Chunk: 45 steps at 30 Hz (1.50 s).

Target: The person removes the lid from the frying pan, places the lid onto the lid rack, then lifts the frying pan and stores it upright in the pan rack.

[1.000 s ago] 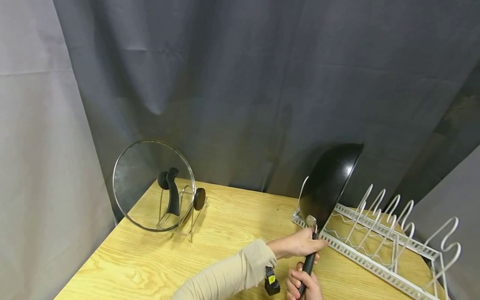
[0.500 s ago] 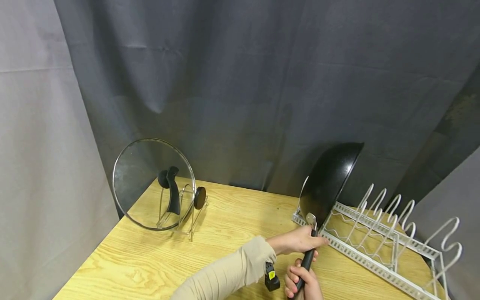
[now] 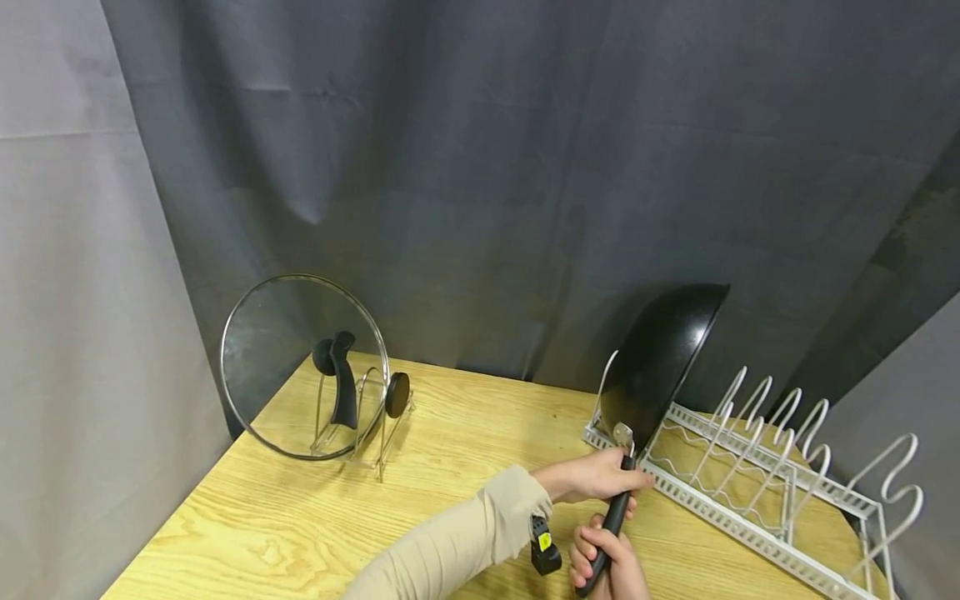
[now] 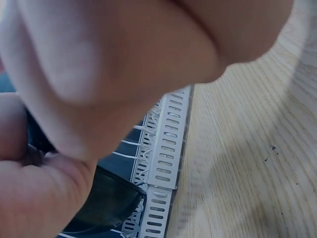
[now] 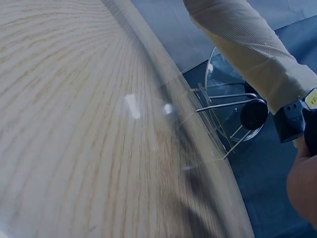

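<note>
A black wok (image 3: 660, 358) stands on its side at the left end of a white metal rack (image 3: 720, 512), its open face turned right. My left hand (image 3: 596, 477) grips the black handle (image 3: 617, 510) close to the metal bracket. Lower down, my right hand (image 3: 609, 557) holds the same handle near its end. In the left wrist view, curled fingers fill the upper left, with part of the dark wok (image 4: 106, 203) and the rack's slotted rail (image 4: 166, 144) behind them. The right wrist view shows mostly tabletop and only an edge of a hand.
On the left of the wooden table (image 3: 247, 525), a glass lid (image 3: 281, 367) with a black handle leans in a wire stand (image 3: 384, 450). A round black knob (image 3: 398, 395) is beside it. White looped dividers (image 3: 780, 442) rise from the rack. Grey curtains (image 3: 450, 192) hang behind.
</note>
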Available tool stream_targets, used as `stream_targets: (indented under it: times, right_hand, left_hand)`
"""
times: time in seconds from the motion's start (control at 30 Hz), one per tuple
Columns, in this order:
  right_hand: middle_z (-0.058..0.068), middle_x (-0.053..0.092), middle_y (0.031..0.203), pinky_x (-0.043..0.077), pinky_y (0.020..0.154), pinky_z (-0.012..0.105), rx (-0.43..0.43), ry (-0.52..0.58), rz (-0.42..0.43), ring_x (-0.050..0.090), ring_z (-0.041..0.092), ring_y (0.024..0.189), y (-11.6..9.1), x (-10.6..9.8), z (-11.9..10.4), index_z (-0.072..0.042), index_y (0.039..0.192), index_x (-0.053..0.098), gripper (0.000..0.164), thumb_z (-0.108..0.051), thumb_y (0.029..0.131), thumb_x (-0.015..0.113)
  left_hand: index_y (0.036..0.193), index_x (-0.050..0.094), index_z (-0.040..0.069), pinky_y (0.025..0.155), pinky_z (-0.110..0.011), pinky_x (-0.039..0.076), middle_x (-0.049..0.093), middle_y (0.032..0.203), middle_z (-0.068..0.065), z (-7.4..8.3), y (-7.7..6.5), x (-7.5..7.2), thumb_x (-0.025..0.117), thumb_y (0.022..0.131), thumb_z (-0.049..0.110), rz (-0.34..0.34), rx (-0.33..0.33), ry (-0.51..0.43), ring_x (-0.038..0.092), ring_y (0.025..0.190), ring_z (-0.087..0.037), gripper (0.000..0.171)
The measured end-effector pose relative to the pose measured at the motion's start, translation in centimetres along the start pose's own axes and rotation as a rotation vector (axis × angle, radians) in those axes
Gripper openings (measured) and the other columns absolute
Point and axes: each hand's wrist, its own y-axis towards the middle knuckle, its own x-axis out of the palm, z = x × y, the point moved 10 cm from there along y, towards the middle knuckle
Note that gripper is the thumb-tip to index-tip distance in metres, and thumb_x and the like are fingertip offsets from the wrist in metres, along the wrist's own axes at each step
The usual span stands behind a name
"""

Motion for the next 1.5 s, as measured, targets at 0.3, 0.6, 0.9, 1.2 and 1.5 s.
stream_targets:
  times: [0.3, 0.6, 0.9, 1.2, 1.5]
  right_hand:
    - [-0.002, 0.029, 0.07, 0.043, 0.06, 0.02, -0.018, -0.043, -0.028, 0.047, 0.007, 0.062, 0.3, -0.2, -0.5, -0.018, 0.09, 0.041, 0.027, 0.0, 0.098, 0.022]
    - [-0.005, 0.045, 0.074, 0.042, 0.059, 0.02, -0.01, -0.058, 0.07, 0.048, 0.007, 0.063, 0.5, -0.7, -1.2, -0.017, 0.09, 0.042, 0.03, -0.002, 0.1, 0.018]
    - [-0.005, 0.048, 0.074, 0.043, 0.059, 0.02, 0.019, -0.067, 0.104, 0.048, 0.008, 0.063, 0.5, -1.3, -1.4, -0.017, 0.09, 0.04, 0.027, -0.002, 0.1, 0.019]
    - [-0.005, 0.048, 0.074, 0.044, 0.06, 0.02, 0.048, -0.129, 0.161, 0.046, 0.008, 0.062, 0.4, -2.0, -1.9, -0.015, 0.09, 0.037, 0.025, -0.004, 0.101, 0.018]
    - [-0.005, 0.049, 0.072, 0.047, 0.061, 0.021, 0.097, -0.171, 0.211, 0.049, 0.007, 0.062, 0.0, -2.7, -1.9, -0.016, 0.087, 0.04, 0.026, -0.007, 0.102, 0.019]
  left_hand:
    - [0.063, 0.043, 0.012, 0.046, -0.019, 0.045, 0.05, 0.053, -0.004, 0.0, 0.5, -0.1, 0.056, 0.093, 0.011, 0.004, -0.014, 0.011, 0.053, 0.046, -0.013, 0.033]
    - [0.067, 0.046, 0.005, 0.046, -0.02, 0.045, 0.05, 0.053, -0.004, 0.1, 1.3, -0.4, 0.056, 0.093, 0.015, 0.013, -0.003, 0.019, 0.053, 0.045, -0.013, 0.03]
    - [0.065, 0.048, 0.0, 0.047, -0.021, 0.047, 0.05, 0.054, -0.004, -0.3, 2.0, -0.3, 0.057, 0.094, 0.018, -0.024, -0.029, -0.035, 0.054, 0.046, -0.013, 0.035]
    - [0.069, 0.048, -0.003, 0.05, -0.022, 0.047, 0.052, 0.056, -0.006, 0.0, 2.6, -0.1, 0.055, 0.096, 0.023, -0.079, -0.037, -0.04, 0.054, 0.05, -0.013, 0.038]
    - [0.066, 0.048, 0.003, 0.048, -0.023, 0.047, 0.051, 0.056, -0.006, -0.3, 2.7, -0.1, 0.057, 0.095, 0.023, -0.024, -0.056, -0.037, 0.053, 0.05, -0.013, 0.037]
